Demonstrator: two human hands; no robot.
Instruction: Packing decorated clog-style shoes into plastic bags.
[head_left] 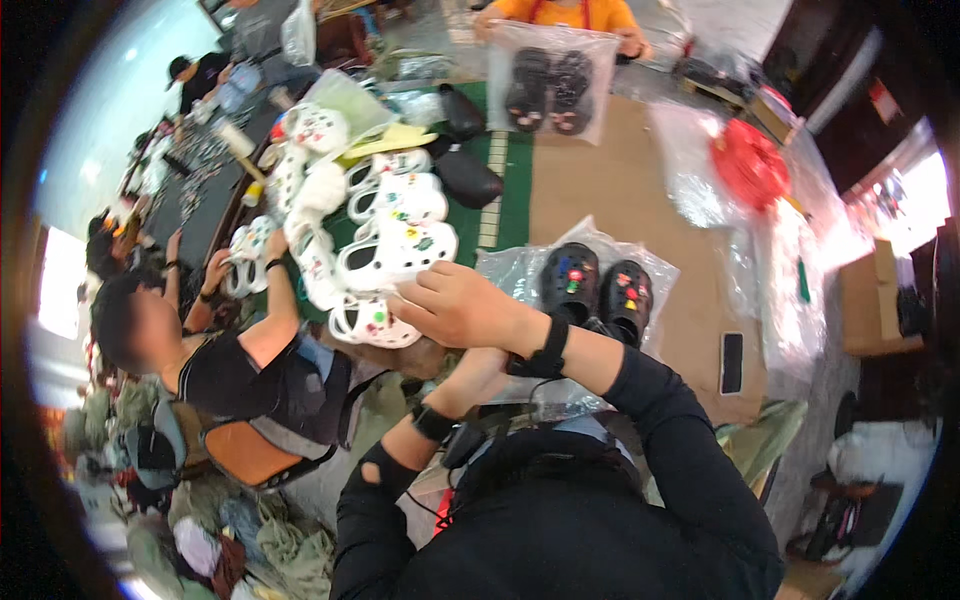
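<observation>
My right hand (440,303) reaches across to the left with its fingers curled at the edge of a white clog (372,325) decorated with small coloured charms. The fingertips are partly hidden against it. More white clogs (415,247) are heaped just beyond. My left hand (478,376) lies beneath my right wrist, and its fingers are hidden from view. To the right of my hands, two black clogs (570,280) with bright charms rest on a clear plastic bag (500,268).
Across the table (585,185), a person in orange holds up a bagged pair of dark clogs (548,88). At left, a seated co-worker (262,385) handles white clogs. A red plastic roll (748,165) lies far right, above a dark phone (732,363).
</observation>
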